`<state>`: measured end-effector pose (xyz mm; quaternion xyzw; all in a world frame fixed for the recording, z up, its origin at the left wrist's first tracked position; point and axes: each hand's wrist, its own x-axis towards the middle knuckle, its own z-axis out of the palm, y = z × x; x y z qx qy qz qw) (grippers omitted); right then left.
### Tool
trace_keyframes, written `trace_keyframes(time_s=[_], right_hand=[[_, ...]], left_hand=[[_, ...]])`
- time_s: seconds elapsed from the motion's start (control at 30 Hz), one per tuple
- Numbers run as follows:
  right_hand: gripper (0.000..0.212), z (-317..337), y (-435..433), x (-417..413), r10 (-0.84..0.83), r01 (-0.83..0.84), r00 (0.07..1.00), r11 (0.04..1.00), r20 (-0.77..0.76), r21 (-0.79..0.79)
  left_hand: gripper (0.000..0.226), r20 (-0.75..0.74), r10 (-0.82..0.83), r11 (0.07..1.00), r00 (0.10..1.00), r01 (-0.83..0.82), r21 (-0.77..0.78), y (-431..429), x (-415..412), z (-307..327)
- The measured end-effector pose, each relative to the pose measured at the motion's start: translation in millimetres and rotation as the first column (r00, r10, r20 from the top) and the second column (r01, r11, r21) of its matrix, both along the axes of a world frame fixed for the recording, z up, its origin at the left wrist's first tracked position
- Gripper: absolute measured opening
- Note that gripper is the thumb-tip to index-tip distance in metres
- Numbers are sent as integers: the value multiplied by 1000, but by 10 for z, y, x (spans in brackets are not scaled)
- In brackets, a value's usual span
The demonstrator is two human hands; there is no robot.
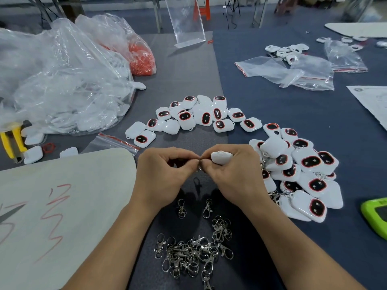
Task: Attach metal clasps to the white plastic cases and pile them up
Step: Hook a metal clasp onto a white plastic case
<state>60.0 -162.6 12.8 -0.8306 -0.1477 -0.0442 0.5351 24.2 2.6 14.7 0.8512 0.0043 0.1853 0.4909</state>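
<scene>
Clasp [198, 168] mostly hidden btwn hands [163, 170] (case [221, 157] edge-on)

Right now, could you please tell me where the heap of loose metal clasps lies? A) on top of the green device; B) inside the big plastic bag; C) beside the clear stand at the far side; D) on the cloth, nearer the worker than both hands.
D: the heap of metal clasps lies on the dark cloth, nearer the worker than the left hand and the right hand.

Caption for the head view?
Left hand and right hand fit a clasp to a case above loose clasps, beside the finished pile.
</scene>
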Motion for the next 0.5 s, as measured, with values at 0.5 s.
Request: trace_keyframes(time_s=[0.5], right_hand=[[15, 13, -36, 62, 139, -121, 982, 983, -126, 137]], left_hand=[[13, -160, -170, 966, 972, 133, -221, 73, 34, -18]])
